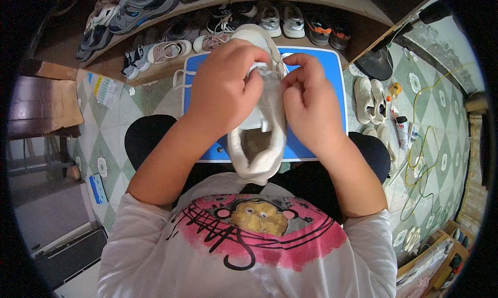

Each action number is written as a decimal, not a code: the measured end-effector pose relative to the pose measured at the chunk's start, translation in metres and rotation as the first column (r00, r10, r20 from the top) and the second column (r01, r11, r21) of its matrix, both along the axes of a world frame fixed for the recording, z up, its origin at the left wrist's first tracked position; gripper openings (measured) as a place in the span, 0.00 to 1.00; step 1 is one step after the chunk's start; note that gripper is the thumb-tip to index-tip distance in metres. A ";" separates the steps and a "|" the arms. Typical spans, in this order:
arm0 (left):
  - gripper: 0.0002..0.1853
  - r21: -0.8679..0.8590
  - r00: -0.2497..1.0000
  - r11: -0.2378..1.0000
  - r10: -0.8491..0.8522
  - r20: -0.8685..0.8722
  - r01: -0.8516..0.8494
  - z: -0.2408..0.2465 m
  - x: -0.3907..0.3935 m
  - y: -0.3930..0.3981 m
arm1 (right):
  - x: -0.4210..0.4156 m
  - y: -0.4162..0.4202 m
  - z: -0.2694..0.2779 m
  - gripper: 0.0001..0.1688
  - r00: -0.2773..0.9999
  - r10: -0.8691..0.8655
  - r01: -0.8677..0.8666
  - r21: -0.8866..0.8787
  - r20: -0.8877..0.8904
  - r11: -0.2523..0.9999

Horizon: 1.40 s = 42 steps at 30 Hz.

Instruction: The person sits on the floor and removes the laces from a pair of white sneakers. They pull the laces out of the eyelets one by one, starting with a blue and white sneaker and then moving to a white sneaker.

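A cream-white sneaker point(258, 163) lies before me over a blue board or tabletop point(317, 142) with a white rim, its heel opening towards my body and its toe pointing away. My left hand point(229, 84) pinches a white strip, apparently shoelace, between thumb and forefinger above the tongue. A loop of white shoelace point(179, 79) sticks out to the left of that hand. My right hand point(311, 99) has bent fingers at the sneaker's right side, near a bit of white lace at the eyelet edge. Whether the right fingers hold the lace is unclear.
Behind the board, a wooden shoe rack point(330, 6) holds several pairs, including silver sneakers point(293, 21) and pink canvas shoes point(169, 51). White shoes point(365, 99), a bottle point(402, 132) and a yellow-green cable point(410, 158) lie on the tiled floor at right. A brown cabinet point(42, 103) stands left.
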<state>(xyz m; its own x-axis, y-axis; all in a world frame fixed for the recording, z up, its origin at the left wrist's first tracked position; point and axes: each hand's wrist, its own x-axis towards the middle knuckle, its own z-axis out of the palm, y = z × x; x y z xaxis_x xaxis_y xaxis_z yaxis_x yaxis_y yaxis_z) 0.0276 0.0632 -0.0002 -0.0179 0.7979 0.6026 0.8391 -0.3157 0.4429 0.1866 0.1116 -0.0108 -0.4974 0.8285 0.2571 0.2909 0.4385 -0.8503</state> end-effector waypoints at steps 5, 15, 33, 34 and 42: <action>0.07 -0.015 0.986 0.993 0.115 -0.122 -0.118 -0.006 0.000 -0.001 | 0.002 -0.008 -0.007 0.16 0.999 0.025 -0.024 0.032 -0.039 0.999; 0.09 -0.009 0.991 0.992 0.122 -0.062 -0.123 -0.019 -0.002 0.001 | 0.006 -0.016 0.001 0.23 0.968 0.029 -0.095 0.258 0.248 0.961; 0.09 -0.042 0.970 0.978 0.199 -0.140 -0.206 -0.011 -0.033 -0.013 | 0.002 -0.013 -0.010 0.17 0.982 0.008 -0.042 0.178 0.188 0.983; 0.10 -0.043 0.973 0.979 0.194 -0.126 -0.201 -0.010 -0.030 -0.015 | 0.001 -0.013 -0.010 0.17 0.983 0.019 -0.050 0.167 0.184 0.985; 0.12 -0.038 0.970 0.997 0.063 -0.234 -0.074 -0.006 -0.002 -0.006 | -0.002 -0.011 -0.018 0.18 0.993 0.024 -0.041 0.138 0.119 0.990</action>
